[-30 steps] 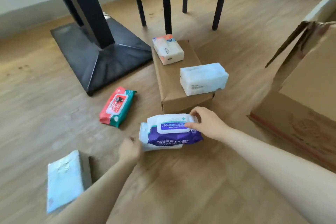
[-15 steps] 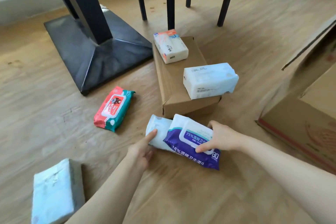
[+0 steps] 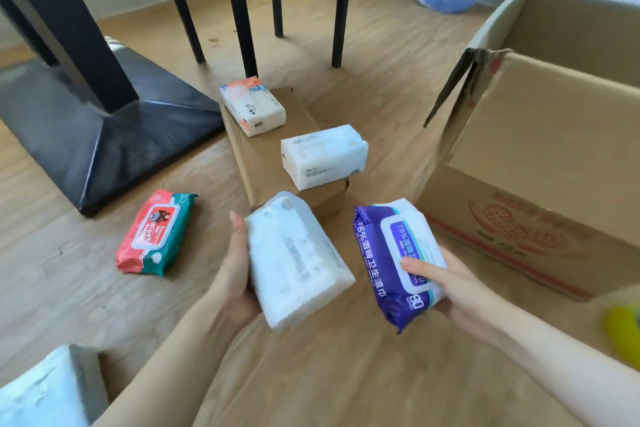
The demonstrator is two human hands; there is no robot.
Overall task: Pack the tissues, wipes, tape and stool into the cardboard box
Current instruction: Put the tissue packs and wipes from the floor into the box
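Left hand [image 3: 232, 282] grips white pack [image 3: 294, 262]; right hand [image 3: 450, 291] grips purple wipes [image 3: 388, 263] beside open cardboard box [image 3: 540, 184].

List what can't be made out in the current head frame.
- Inside of the big cardboard box: its near wall and flap hide the bottom, so its contents can't be told.
- Pale pack at bottom left: cut off by the frame edge and blurred.
- Yellow-green thing at the right edge: blurred and cut off, unidentifiable.
- Tape and stool: none recognisable in this view.
- White pack in the left hand: print too washed out to read.
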